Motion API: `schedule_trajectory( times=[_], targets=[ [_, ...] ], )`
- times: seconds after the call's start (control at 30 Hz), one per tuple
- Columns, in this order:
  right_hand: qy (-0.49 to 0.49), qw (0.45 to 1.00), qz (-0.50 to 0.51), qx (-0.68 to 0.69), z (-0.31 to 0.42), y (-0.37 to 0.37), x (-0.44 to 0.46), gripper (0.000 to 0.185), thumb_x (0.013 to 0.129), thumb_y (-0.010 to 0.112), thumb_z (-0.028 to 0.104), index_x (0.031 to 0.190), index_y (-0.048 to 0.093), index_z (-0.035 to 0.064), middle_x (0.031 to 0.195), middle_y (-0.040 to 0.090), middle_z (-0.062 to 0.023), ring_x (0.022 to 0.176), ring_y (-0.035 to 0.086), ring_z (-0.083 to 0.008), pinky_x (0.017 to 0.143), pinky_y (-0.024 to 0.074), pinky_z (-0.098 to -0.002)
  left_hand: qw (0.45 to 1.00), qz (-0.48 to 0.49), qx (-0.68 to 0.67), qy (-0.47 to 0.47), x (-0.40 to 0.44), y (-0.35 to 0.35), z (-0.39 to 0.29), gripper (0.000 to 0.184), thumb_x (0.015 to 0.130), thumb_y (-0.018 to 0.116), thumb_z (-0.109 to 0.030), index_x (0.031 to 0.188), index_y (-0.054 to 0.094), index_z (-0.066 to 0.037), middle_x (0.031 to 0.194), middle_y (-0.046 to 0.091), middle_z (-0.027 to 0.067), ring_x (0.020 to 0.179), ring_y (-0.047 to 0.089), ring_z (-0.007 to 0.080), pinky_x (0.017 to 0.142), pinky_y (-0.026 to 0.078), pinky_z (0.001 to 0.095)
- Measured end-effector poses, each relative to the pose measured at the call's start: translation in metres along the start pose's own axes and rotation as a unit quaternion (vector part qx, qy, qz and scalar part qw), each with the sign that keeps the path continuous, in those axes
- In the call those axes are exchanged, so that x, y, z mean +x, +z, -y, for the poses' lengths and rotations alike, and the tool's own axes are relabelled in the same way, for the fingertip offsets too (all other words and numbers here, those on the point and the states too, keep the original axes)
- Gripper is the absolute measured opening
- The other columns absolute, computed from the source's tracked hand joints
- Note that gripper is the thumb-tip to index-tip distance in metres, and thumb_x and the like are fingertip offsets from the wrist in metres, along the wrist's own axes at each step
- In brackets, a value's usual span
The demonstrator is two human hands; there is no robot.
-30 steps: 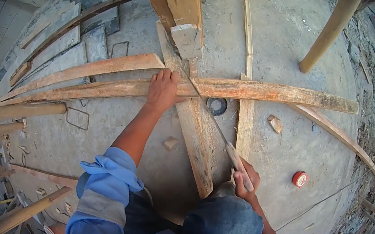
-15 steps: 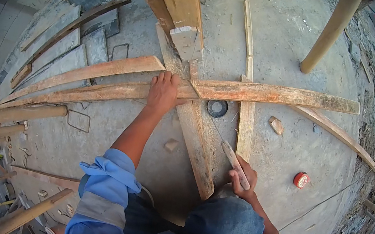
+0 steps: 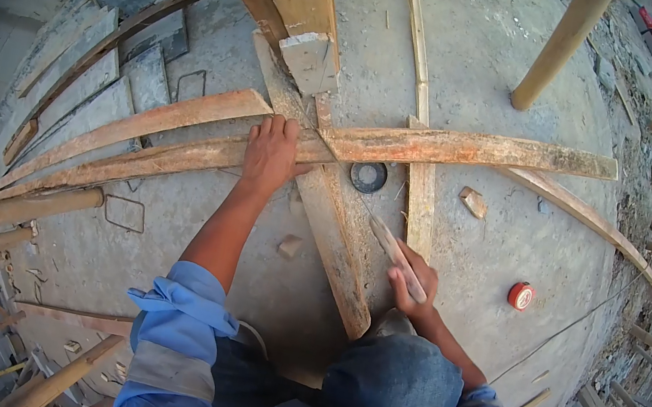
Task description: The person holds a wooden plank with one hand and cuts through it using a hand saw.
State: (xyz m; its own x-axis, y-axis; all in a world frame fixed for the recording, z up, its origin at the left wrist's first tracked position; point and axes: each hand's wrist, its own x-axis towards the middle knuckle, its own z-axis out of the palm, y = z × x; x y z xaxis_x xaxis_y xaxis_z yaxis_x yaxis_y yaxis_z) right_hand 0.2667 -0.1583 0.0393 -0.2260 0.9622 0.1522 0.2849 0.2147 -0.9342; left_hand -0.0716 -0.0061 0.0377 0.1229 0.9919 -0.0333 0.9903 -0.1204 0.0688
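Note:
A long, slightly curved wooden plank point(image 3: 474, 153) lies across a second board point(image 3: 335, 249) on the floor. My left hand point(image 3: 271, 155) presses down on the plank left of its middle, fingers curled over its far edge and thumb along the near side. In my right hand point(image 3: 416, 287) is the pale handle of a handsaw point(image 3: 397, 257). Its thin blade, seen almost edge-on, runs up to the plank just right of my left hand, where a slanted cut line shows. Sawdust covers the board beneath.
A black tape roll point(image 3: 368, 176), a wood offcut point(image 3: 473, 201) and a red tape measure point(image 3: 521, 295) lie on the concrete. A wooden post point(image 3: 310, 61) stands beyond the plank; another round pole point(image 3: 557, 53) rises at right. A narrow batten point(image 3: 420, 211) passes under the plank.
My right hand and the handsaw have moved slightly forward, toward the plank. My left hand keeps its place on the wood. The whole view has shifted a little.

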Motion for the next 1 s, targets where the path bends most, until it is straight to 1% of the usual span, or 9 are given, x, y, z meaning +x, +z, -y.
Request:
schedule_trajectory(
  times=[0.07,0.17,0.3,0.37,0.53,0.6,0.8,0.9,1.0],
  targets=[
    [0.058,0.997,0.022,-0.046,0.005,-0.04,-0.056,0.044,0.095,0.073,0.016,0.132,0.066,-0.0075,0.115,0.077,-0.0243,0.097,0.079,-0.0301,0.088,0.0594,-0.0329,1.0,0.003,-0.016,-0.01,-0.003,-0.005,-0.001,0.071,0.067,0.097,-0.041,0.114,0.058,-0.006,0.117,0.059,0.0116,0.115,0.055,0.0304,0.098,0.043,0.046],
    [0.073,0.997,0.021,-0.031,0.016,-0.031,-0.033,0.044,0.096,0.073,0.017,0.132,0.066,-0.0067,0.112,0.077,-0.0236,0.093,0.079,-0.0286,0.083,0.0599,-0.0329,1.0,-0.006,-0.023,-0.009,-0.002,0.001,-0.003,0.07,0.068,0.095,-0.043,0.114,0.058,-0.006,0.114,0.059,0.0111,0.113,0.056,0.0304,0.099,0.042,0.046],
    [-0.022,0.999,-0.016,0.029,0.013,0.069,0.114,0.043,0.097,0.075,0.021,0.132,0.067,-0.0023,0.106,0.076,-0.0214,0.088,0.078,-0.0289,0.077,0.0589,-0.0331,1.0,-0.001,-0.023,-0.02,-0.002,-0.003,-0.005,0.074,0.066,0.095,-0.047,0.115,0.058,-0.005,0.117,0.059,0.0132,0.115,0.055,0.0327,0.099,0.042,0.0458],
    [0.007,0.999,0.011,0.042,0.024,0.067,0.127,0.042,0.098,0.076,0.022,0.132,0.067,-0.0016,0.106,0.076,-0.0209,0.09,0.078,-0.0287,0.079,0.0587,-0.0334,0.999,-0.008,-0.028,-0.025,-0.002,-0.006,-0.002,0.073,0.066,0.096,-0.046,0.115,0.058,-0.006,0.117,0.059,0.0129,0.115,0.055,0.0326,0.1,0.042,0.046],
    [0.041,0.999,0.016,0.003,0.014,-0.028,-0.007,0.048,0.098,0.074,0.026,0.133,0.067,-0.0063,0.115,0.077,-0.0218,0.093,0.077,-0.023,0.087,0.0579,-0.0332,0.999,0.01,-0.034,-0.018,-0.002,-0.001,0.0,0.073,0.065,0.097,-0.044,0.114,0.058,-0.007,0.118,0.058,0.0121,0.116,0.055,0.0326,0.1,0.042,0.0464],
    [0.133,0.991,0.015,0.003,0.021,-0.058,-0.067,0.052,0.097,0.074,0.028,0.135,0.065,-0.0073,0.115,0.078,-0.0202,0.093,0.078,-0.0236,0.087,0.0584,-0.0327,0.999,0.004,-0.036,-0.01,-0.002,-0.002,-0.001,0.074,0.065,0.097,-0.044,0.115,0.057,-0.007,0.118,0.058,0.0119,0.116,0.055,0.0327,0.1,0.042,0.0466],
    [-0.063,0.998,-0.014,0.029,-0.014,0.065,0.106,0.043,0.097,0.075,0.017,0.133,0.066,-0.0048,0.108,0.077,-0.0225,0.092,0.078,-0.0266,0.08,0.0587,-0.0341,0.999,0.005,-0.032,-0.027,0.0,-0.003,-0.006,0.076,0.065,0.097,-0.043,0.118,0.057,-0.006,0.119,0.058,0.0131,0.117,0.054,0.0331,0.1,0.042,0.0472],
    [0.005,0.998,0.016,0.056,0.007,0.059,0.104,0.042,0.098,0.075,0.018,0.133,0.066,-0.005,0.11,0.076,-0.0232,0.095,0.078,-0.0268,0.081,0.0582,-0.0337,0.999,-0.002,-0.023,-0.025,-0.012,-0.002,-0.006,0.075,0.066,0.097,-0.044,0.118,0.058,-0.006,0.117,0.058,0.0133,0.116,0.054,0.0329,0.099,0.042,0.0462],
    [0.026,0.999,0.013,0.023,0.007,0.007,0.025,0.047,0.098,0.075,0.023,0.134,0.065,-0.0058,0.113,0.076,-0.0228,0.098,0.078,-0.0264,0.085,0.0581,-0.0337,1.0,-0.019,-0.009,-0.004,0.003,-0.002,-0.001,0.075,0.065,0.096,-0.047,0.116,0.058,-0.007,0.116,0.057,0.0118,0.115,0.054,0.0317,0.098,0.042,0.0454]
  ],
)
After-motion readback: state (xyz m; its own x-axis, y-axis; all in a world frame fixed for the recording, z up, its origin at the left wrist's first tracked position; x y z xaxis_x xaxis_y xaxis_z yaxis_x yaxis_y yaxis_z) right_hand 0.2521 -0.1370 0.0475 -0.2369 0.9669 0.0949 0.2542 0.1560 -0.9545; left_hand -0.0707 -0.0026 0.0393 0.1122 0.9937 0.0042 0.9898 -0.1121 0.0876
